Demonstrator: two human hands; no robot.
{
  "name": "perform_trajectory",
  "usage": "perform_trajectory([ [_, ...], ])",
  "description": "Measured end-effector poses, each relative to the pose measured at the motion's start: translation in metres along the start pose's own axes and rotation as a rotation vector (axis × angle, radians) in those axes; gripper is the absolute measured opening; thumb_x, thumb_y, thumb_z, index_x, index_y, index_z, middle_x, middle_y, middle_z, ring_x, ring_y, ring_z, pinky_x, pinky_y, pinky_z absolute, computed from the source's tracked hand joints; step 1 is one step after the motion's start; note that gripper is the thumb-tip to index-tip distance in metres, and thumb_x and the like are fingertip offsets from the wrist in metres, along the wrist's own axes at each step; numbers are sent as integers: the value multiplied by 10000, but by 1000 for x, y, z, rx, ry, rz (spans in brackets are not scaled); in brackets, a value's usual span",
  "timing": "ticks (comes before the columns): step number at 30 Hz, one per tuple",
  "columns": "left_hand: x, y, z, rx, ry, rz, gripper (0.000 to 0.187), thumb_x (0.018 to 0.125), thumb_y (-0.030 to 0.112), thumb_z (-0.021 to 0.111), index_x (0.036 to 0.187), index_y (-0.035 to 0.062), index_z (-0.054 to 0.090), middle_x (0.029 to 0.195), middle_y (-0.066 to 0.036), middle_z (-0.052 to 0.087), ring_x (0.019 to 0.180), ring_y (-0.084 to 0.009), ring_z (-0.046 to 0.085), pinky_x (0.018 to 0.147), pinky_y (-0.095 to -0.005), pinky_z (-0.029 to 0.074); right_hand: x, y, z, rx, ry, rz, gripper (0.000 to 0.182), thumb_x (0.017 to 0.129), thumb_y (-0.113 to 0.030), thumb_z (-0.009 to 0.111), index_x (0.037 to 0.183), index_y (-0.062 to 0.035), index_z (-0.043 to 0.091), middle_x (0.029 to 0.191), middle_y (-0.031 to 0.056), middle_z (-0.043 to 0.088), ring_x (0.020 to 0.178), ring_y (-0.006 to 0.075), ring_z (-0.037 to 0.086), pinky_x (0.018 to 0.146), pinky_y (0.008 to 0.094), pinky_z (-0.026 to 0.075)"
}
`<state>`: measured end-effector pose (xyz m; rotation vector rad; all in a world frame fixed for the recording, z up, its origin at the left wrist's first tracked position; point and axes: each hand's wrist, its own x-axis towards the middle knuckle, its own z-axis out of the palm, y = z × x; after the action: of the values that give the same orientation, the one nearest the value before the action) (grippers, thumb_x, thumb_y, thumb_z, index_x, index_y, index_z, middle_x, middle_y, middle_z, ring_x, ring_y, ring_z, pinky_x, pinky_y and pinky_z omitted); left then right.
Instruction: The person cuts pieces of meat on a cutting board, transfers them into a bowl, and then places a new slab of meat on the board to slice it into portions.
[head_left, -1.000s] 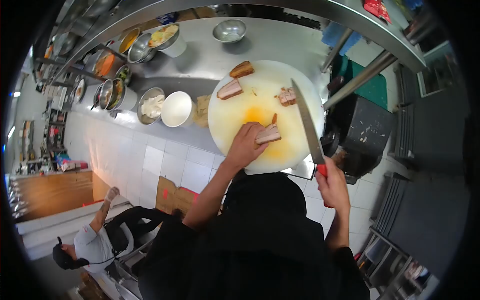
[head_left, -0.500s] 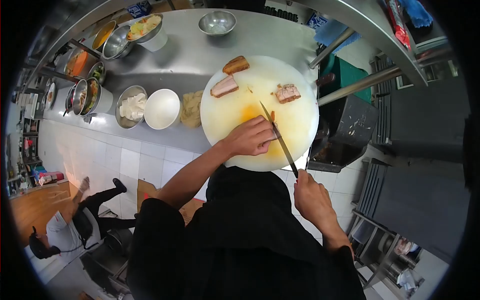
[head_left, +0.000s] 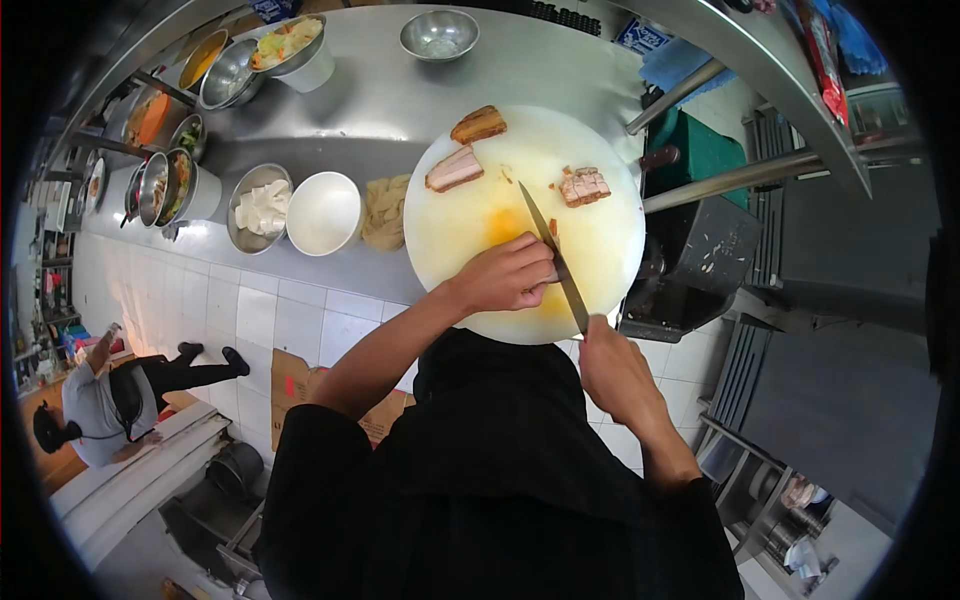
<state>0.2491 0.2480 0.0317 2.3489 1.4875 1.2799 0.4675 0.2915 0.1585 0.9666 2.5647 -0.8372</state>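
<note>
Under left grip [head_left: 510, 275], pork [head_left: 552, 272] touching knife [head_left: 553, 255].

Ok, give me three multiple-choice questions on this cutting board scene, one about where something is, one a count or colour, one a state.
1. Where does the sliced pile of meat lie on the cutting board?
A. right side
B. left edge
C. off the board

2. What colour is the empty bowl left of the board?
A. red
B. white
C. black

3. What is the left hand doing?
A. hanging free
B. lifting a bowl
C. pressing down meat beside the knife

Answers: 1 A, the pile sits near the right rim. 2 B, it is plainly white. 3 C, the fingers cover a piece where the blade meets it, with the right hand at the handle.
</note>
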Motion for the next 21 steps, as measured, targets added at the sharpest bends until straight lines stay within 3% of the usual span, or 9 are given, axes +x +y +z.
perform_trajectory([
  [3, 0, -1, 1, 11, -6, -27, 274, 687, 4, 719, 946, 65, 653, 956, -42, 605, 902, -236, 579, 812, -325, 508, -7, -6, -10, -22, -76, 87, 96, 892, 0, 493, 954, 58, 448, 840, 362, 636, 765, 542, 645, 711, 606, 515],
  [9, -1, -1, -3, -12, -14, -12, 250, 720, 33, 739, 952, 68, 651, 979, -52, 613, 923, -243, 579, 845, -339, 511, 51, 10, 33, 71, 104, 26, 120, 944, -46, 497, 965, 61, 447, 795, 350, 637, 760, 540, 640, 696, 606, 507],
  [13, -7, 10, -14, -22, 14, -62, 283, 723, 68, 791, 971, 54, 655, 1016, -88, 631, 961, -275, 597, 851, -353, 521, 39, 16, 14, 148, 107, 2, 140, 955, -69, 519, 967, 58, 463, 796, 343, 641, 762, 527, 645, 690, 596, 504],
  [16, -24, 12, -27, -39, 29, -107, 307, 720, 91, 814, 978, 43, 655, 1047, -108, 637, 978, -292, 606, 848, -363, 528, 19, 9, 4, 108, 167, -2, 145, 959, -83, 539, 965, 48, 476, 809, 325, 651, 724, 511, 647, 679, 582, 511],
  [21, -22, 10, -27, -36, -16, -82, 308, 720, 100, 817, 972, 41, 651, 1063, -107, 635, 973, -288, 607, 852, -363, 524, -2, -5, 0, -9, 90, 15, 144, 942, -70, 541, 988, 42, 464, 837, 302, 651, 716, 500, 659, 672, 580, 530],
])
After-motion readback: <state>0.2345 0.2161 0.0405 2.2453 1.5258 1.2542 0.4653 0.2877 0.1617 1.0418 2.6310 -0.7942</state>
